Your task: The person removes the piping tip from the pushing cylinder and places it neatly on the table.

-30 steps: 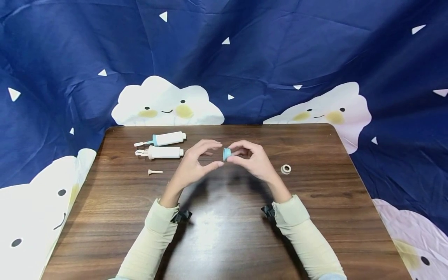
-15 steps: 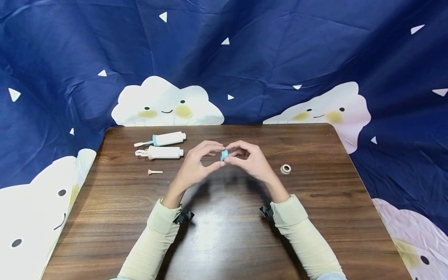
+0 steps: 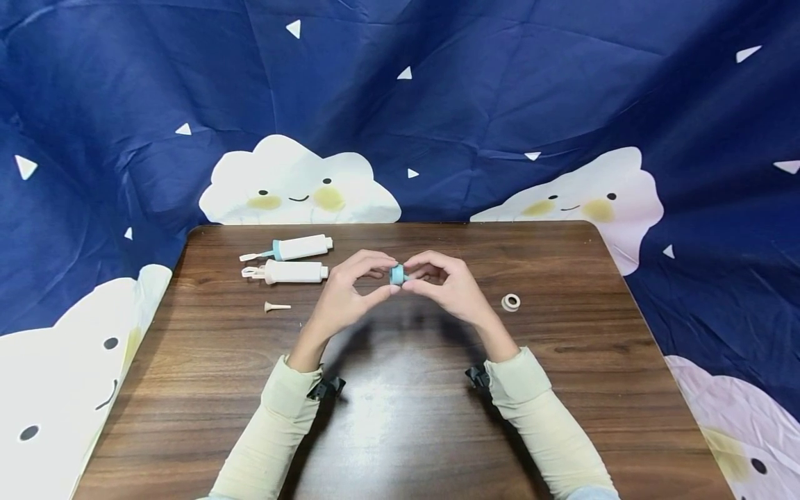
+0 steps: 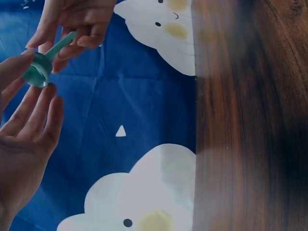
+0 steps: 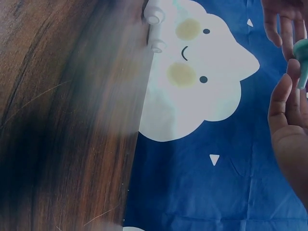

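A small teal funnel-shaped piece, with a round cup and a thin stem, is held up over the middle of the table. My left hand pinches the cup between thumb and fingers. The stem sticks out towards my right hand. My right thumb and forefinger stand apart on either side of the stem, close to the cup's edge; whether they touch the cup is hard to see. In the right wrist view, the funnel-shaped piece is partly cut off at the frame's edge.
At the back left lie a white cylinder with a teal collar and another with a beige collar. A beige funnel-shaped piece lies before them. Right of my hands is a beige ring on the brown table.
The teal piece has passed leftwards from my right fingers into my left hand's pinch. My right fingers have loosened around it, and its stem now shows.
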Action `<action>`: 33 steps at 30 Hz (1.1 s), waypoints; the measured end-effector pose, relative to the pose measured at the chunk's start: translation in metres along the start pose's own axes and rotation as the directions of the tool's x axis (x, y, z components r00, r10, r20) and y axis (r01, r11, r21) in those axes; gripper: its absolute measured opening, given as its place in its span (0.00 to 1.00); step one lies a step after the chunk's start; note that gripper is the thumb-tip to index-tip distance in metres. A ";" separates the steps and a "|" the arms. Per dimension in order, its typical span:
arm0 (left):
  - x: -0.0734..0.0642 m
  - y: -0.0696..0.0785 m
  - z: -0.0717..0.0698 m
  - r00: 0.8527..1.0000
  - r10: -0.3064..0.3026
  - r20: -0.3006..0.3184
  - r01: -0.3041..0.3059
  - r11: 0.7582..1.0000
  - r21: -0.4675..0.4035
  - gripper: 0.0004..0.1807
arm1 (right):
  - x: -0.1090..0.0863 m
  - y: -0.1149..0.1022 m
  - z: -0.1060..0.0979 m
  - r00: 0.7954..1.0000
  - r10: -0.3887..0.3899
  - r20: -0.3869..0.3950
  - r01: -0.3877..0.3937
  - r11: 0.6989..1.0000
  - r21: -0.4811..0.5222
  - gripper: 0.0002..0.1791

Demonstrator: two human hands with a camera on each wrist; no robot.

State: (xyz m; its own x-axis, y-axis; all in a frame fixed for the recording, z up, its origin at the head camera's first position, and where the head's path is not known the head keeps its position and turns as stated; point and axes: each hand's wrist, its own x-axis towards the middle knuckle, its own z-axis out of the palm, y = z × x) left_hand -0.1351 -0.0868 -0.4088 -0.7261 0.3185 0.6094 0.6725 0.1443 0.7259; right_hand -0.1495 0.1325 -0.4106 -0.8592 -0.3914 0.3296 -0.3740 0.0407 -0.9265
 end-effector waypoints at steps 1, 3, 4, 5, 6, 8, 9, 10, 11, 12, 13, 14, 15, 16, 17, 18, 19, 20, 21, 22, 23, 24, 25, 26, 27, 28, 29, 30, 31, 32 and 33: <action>0.001 0.004 -0.001 1.000 0.004 -0.002 -0.004 1.000 -0.005 0.19 | 0.000 0.000 -0.001 1.000 0.005 -0.004 -0.005 1.000 -0.005 0.15; 0.003 0.012 -0.002 1.000 0.012 -0.003 -0.012 1.000 -0.012 0.18 | -0.001 0.001 -0.002 1.000 0.016 -0.015 -0.016 1.000 -0.013 0.15; 0.005 0.016 -0.003 1.000 0.016 -0.002 -0.016 1.000 -0.013 0.18 | -0.002 0.001 -0.002 1.000 0.019 -0.019 -0.019 1.000 -0.015 0.15; 0.005 0.020 -0.004 1.000 0.018 -0.003 -0.018 1.000 -0.014 0.18 | -0.002 0.002 -0.003 1.000 0.020 -0.022 -0.021 1.000 -0.018 0.15; 0.006 0.023 -0.005 1.000 0.019 -0.004 -0.019 1.000 -0.013 0.18 | -0.003 0.003 -0.003 1.000 0.018 -0.026 -0.018 1.000 -0.019 0.14; 0.008 0.027 -0.006 1.000 0.021 -0.005 -0.021 1.000 -0.010 0.18 | -0.004 0.004 -0.005 0.999 0.008 -0.033 -0.009 1.000 -0.016 0.14; 0.008 0.028 -0.006 1.000 0.021 -0.005 -0.021 1.000 -0.008 0.18 | -0.004 0.005 -0.006 0.999 0.002 -0.037 -0.002 1.000 -0.013 0.14; 0.008 0.029 -0.007 1.000 0.020 -0.003 -0.020 1.000 -0.006 0.18 | -0.005 0.006 -0.006 0.999 -0.006 -0.041 0.006 1.000 -0.010 0.14; 0.008 0.029 -0.007 1.000 0.018 -0.003 -0.018 1.000 -0.003 0.18 | -0.005 0.006 -0.007 0.999 -0.014 -0.047 0.013 1.000 -0.010 0.13; 0.008 0.029 -0.007 1.000 0.017 -0.004 -0.017 1.000 0.000 0.18 | -0.005 0.007 -0.008 0.998 -0.021 -0.051 0.020 1.000 -0.009 0.13; 0.008 0.029 -0.007 1.000 0.012 -0.006 -0.012 1.000 0.003 0.18 | -0.006 0.008 -0.009 0.998 -0.025 -0.055 0.025 1.000 -0.008 0.13; 0.008 0.029 -0.007 1.000 0.011 -0.008 -0.011 1.000 0.003 0.18 | -0.006 0.008 -0.010 0.998 -0.029 -0.059 0.028 1.000 -0.010 0.13; 0.007 0.028 -0.007 1.000 0.011 -0.011 -0.011 1.000 0.002 0.18 | -0.006 0.009 -0.011 0.997 -0.034 -0.063 0.033 0.999 -0.014 0.12; 0.007 0.028 -0.008 1.000 0.009 -0.016 -0.009 1.000 0.002 0.18 | -0.006 0.010 -0.012 0.997 -0.040 -0.067 0.039 0.999 -0.018 0.12; 0.007 0.027 -0.008 1.000 0.009 -0.020 -0.008 1.000 0.002 0.18 | -0.006 0.010 -0.013 0.997 -0.044 -0.071 0.043 0.999 -0.023 0.11; 0.006 0.024 -0.007 1.000 0.009 -0.024 -0.009 1.000 0.002 0.18 | -0.006 0.010 -0.014 0.996 -0.046 -0.074 0.045 0.999 -0.025 0.10; 0.005 0.020 -0.007 1.000 0.009 -0.025 -0.009 1.000 0.000 0.19 | -0.007 0.011 -0.014 0.996 -0.053 -0.077 0.050 0.998 -0.031 0.10; 0.004 0.016 -0.007 1.000 0.010 -0.025 -0.010 1.000 -0.003 0.19 | -0.007 0.011 -0.015 0.995 -0.058 -0.081 0.055 0.998 -0.036 0.09; 0.003 0.012 -0.006 1.000 0.005 -0.025 -0.005 1.000 -0.004 0.19 | -0.007 0.011 -0.015 0.994 -0.064 -0.084 0.061 0.997 -0.042 0.08; 0.002 0.008 -0.006 1.000 -0.002 -0.025 0.002 1.000 -0.007 0.20 | -0.006 0.011 -0.016 0.994 -0.070 -0.086 0.066 0.997 -0.046 0.08; 0.001 0.004 -0.005 1.000 -0.007 -0.024 0.007 1.000 -0.009 0.21 | -0.006 0.010 -0.016 0.993 -0.074 -0.088 0.070 0.996 -0.049 0.07; 0.000 0.000 -0.004 1.000 -0.014 -0.023 0.014 1.000 -0.012 0.21 | -0.006 0.010 -0.017 0.993 -0.078 -0.091 0.074 0.996 -0.053 0.07; -0.001 -0.002 -0.004 1.000 -0.021 -0.023 0.021 1.000 -0.014 0.22 | -0.006 0.010 -0.017 0.992 -0.083 -0.093 0.078 0.995 -0.056 0.07; -0.001 -0.004 -0.004 0.999 -0.027 -0.023 0.027 0.999 -0.017 0.23 | -0.006 0.010 -0.017 0.992 -0.085 -0.096 0.080 0.995 -0.055 0.06; -0.001 -0.005 -0.004 0.999 -0.030 -0.024 0.030 0.999 -0.017 0.23 | -0.006 0.010 -0.017 0.991 -0.088 -0.097 0.082 0.995 -0.055 0.06; -0.002 -0.006 -0.005 0.999 -0.029 -0.025 0.029 0.999 -0.016 0.23 | -0.006 0.009 -0.017 0.991 -0.089 -0.099 0.084 0.995 -0.054 0.06; -0.002 -0.006 -0.005 0.999 -0.026 -0.026 0.026 1.000 -0.012 0.23 | -0.006 0.009 -0.017 0.991 -0.089 -0.100 0.084 0.995 -0.053 0.06; -0.002 -0.007 -0.005 0.999 -0.023 -0.027 0.023 1.000 -0.007 0.23 | -0.006 0.010 -0.017 0.991 -0.088 -0.101 0.083 0.995 -0.051 0.06; -0.002 -0.007 -0.005 0.999 -0.019 -0.028 0.019 1.000 -0.002 0.23 | -0.006 0.010 -0.017 0.991 -0.090 -0.101 0.085 0.995 -0.050 0.06; -0.002 -0.007 -0.005 0.999 -0.014 -0.029 0.014 1.000 0.000 0.22 | -0.005 0.010 -0.017 0.991 -0.091 -0.102 0.086 0.995 -0.049 0.06; -0.001 -0.007 -0.005 0.999 -0.010 -0.031 0.010 1.000 0.004 0.22 | -0.005 0.009 -0.017 0.991 -0.090 -0.102 0.086 0.995 -0.047 0.06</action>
State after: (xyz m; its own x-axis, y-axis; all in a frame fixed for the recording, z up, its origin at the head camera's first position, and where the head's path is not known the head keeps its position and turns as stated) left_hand -0.1395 -0.0929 -0.4132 -0.7370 0.2883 0.6113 0.6655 0.1517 0.7308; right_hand -0.1541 0.1503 -0.4181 -0.8529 -0.2978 0.4288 -0.4625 0.0498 -0.8852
